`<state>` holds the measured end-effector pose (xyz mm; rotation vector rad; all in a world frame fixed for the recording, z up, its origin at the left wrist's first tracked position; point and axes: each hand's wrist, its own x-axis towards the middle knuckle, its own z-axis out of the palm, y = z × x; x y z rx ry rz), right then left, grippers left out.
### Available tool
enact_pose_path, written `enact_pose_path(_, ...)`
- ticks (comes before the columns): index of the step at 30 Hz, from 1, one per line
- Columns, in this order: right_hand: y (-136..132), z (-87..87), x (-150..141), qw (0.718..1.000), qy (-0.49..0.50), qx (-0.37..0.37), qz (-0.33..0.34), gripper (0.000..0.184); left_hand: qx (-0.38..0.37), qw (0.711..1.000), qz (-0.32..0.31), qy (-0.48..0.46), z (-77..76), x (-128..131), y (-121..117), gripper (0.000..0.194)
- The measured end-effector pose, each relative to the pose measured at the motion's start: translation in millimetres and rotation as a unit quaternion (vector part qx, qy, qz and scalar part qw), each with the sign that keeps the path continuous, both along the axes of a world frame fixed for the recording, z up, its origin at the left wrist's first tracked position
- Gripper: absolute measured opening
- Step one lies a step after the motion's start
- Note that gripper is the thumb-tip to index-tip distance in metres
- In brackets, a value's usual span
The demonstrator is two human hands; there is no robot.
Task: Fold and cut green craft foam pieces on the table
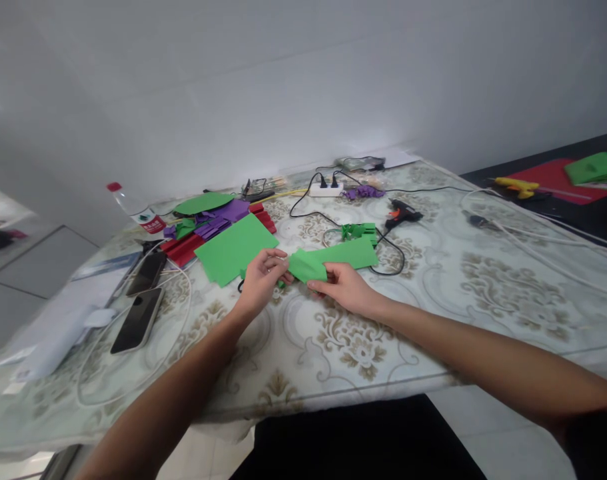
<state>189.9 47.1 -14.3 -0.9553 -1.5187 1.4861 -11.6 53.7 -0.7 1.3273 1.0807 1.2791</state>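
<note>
Between my two hands is a folded green paper piece (308,265), raised a little over the patterned tablecloth. My left hand (263,277) pinches its left end with the fingertips, and my right hand (346,287) grips its lower right corner between thumb and fingers. Just behind, a long green strip (353,253) stretches to the right; whether it joins the held piece I cannot tell. Green sheets (237,248) lie stacked left of my left hand. Beyond the strip sits a fringed green piece (359,231). Something small and green under my left hand is mostly hidden.
A black glue gun (403,213) with its cable lies behind right, near a white power strip (326,190). Red and purple papers (223,217) pile up back left by a bottle (138,210). Two phones (138,320) and a white cable lie left. A yellow tool (517,186) is far right.
</note>
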Motion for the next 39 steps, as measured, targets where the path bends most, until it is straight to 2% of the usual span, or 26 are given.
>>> enact_pose_path(5,0.8,0.7,-0.5,1.0,0.005,-0.011,-0.007,0.033,-0.027,0.999,-0.013,-0.014,-1.8,1.4,-0.2,0.039)
enact_pose_path(9,1.3,2.0,-0.5,1.0,0.02,-0.011,0.0,0.035,-0.087,0.992,-0.096,-0.001,-5.1,3.7,-1.5,0.038)
enact_pose_path(12,1.5,2.2,-0.4,0.999,0.028,-0.01,0.013,0.036,-0.1,0.984,-0.142,0.039,-7.4,4.7,-2.5,0.036)
enact_pose_path(26,-0.3,10.1,-1.2,0.998,0.04,-0.037,0.03,0.038,-0.062,0.99,-0.115,0.059,-2.0,5.6,-4.0,0.041)
enact_pose_path(39,-0.3,8.0,-1.4,0.998,0.034,-0.044,0.024,0.04,-0.053,0.992,-0.096,0.06,-1.1,5.8,-5.4,0.044)
